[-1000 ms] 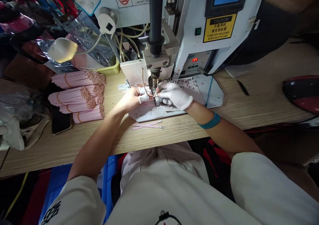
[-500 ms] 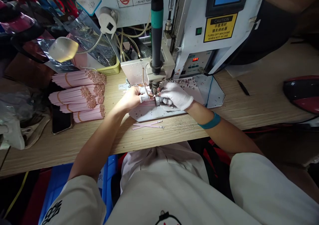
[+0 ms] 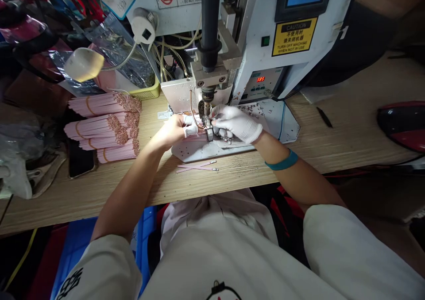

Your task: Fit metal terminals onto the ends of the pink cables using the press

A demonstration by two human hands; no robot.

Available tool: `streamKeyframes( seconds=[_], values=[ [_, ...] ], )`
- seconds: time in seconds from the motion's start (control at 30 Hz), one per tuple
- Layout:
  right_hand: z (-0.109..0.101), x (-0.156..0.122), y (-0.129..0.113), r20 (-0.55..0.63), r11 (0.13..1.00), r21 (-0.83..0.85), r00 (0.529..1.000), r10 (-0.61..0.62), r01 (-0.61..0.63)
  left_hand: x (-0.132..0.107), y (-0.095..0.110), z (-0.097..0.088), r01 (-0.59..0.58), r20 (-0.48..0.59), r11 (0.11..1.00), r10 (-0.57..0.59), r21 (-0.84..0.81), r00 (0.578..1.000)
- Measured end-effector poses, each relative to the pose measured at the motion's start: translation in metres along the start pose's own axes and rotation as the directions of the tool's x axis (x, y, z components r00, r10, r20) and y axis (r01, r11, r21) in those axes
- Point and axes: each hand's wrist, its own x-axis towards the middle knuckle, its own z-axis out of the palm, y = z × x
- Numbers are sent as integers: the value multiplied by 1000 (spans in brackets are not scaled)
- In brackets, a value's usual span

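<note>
Wood-grain counter (image 3: 99,194). Small metal piece (image 3: 209,135) sits directly under the bench machine's (image 3: 259,65) head, pinched by white-gloved right hand (image 3: 234,124); bare left hand (image 3: 171,132) just beside, hands together. Rubber-banded pink strip bundles (image 3: 106,129) lie left of machine.

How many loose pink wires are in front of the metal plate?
2. Both pink wires lie close together on the wooden table, just in front of the metal plate.

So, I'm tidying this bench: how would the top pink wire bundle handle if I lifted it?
The top banded bundle of pink wires would probably stay fairly stiff if held near its band, since the wires lie straight and tight. Its bare copper ends look likely to snag. Being rounded, it might roll a little if pushed.
</note>
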Motion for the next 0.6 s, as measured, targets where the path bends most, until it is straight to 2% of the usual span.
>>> streamKeyframes(
  seconds=[0.1, 0.13, 0.2, 0.23, 0.27, 0.3, 0.37, 0.43, 0.5, 0.6],
  values=[
    [-23, -8, -8, -32, 975, -223, 999, -35, 27, -13, 8, -2, 30, 100, 984, -48, 176, 994],
    [-30, -11, -9, 18, 958, -288, 1000, -17, 21, -18, 11, -1, 31, 143, 968, -69, 249, 987],
    [-39, -15, -9, 197, 923, -385, 978, 61, 20, -24, 14, 5, 7, 183, 917, -87, 398, 979],
    [-40, -16, -8, 266, 909, -416, 959, 98, 23, -25, 14, 8, -13, 163, 879, -74, 476, 984],
    [-40, -16, -6, 288, 898, -439, 951, 116, 24, -24, 13, 12, -31, 117, 832, -41, 554, 992],
    [-39, -14, -4, 255, 887, -461, 961, 107, 23, -23, 11, 16, -38, 60, 780, 0, 624, 998],
    [-34, -5, 3, 81, 850, -524, 997, -11, 52, -18, 4, 22, -35, -16, 699, 66, 714, 998],
    [-29, 5, 10, -69, 769, -626, 974, -214, 125, -14, -2, 25, -51, -24, 664, 104, 746, 994],
    [-26, 15, 16, -87, 679, -711, 936, -341, 181, -11, -6, 26, -72, -16, 654, 127, 753, 992],
    [-23, 22, 21, -46, 619, -760, 933, -356, 199, -10, -4, 24, -84, -25, 678, 150, 730, 988]
  ],
)
